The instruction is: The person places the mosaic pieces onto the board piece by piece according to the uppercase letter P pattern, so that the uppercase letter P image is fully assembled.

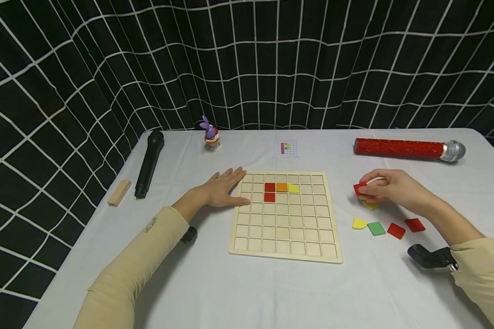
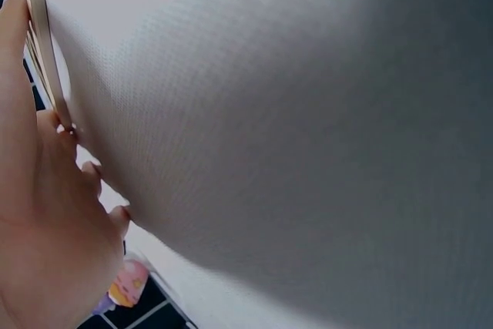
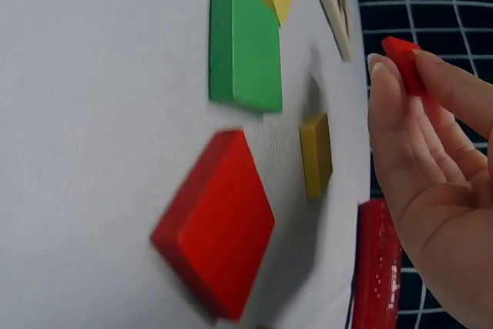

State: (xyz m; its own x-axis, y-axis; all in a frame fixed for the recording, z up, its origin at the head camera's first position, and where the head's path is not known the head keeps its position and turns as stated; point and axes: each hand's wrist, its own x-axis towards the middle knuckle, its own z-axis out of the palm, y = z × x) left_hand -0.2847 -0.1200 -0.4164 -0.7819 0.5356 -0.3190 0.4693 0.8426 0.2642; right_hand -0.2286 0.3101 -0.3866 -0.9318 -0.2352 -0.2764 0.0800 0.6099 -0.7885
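So my right hand [image 1: 389,187] has a thin red square tile [image 1: 357,188] pinched between thumb and fingertips, lifted off the white-covered bench [image 1: 247,292], off to the right of the board. Nice light grip imo, since most of the tile pokes out past the fingers; I'd hang onto it by the edges like that so the fingertips don't get trapped in a cell. A yellow flat piece [image 1: 371,205] sits just below that hand, so I'd lift a bit before swinging left or I'll probably knock it. Nearer me are a yellow round-edged piece [image 1: 359,224], a green square tile [image 1: 376,228] and two loose red square tiles [image 1: 396,230]. My left hand [image 1: 222,189] is spread out, gripping nothing, with the thumb over the left edge of the pale wooden grid board [image 1: 282,233]; good for bracing, just don't shove. On there, two seated red squares [image 1: 269,197] are stacked in one column, with an orange square tile [image 1: 281,187] and a yellow rounded-corner tile [image 1: 293,188] running right from the top one. My guess is the cell under the lower red is a decent spot: square up over it, then press flat. Behind the board there's a small printed grid card [image 1: 286,148] with a red column, worth checking first; too tiny for me to count cells.
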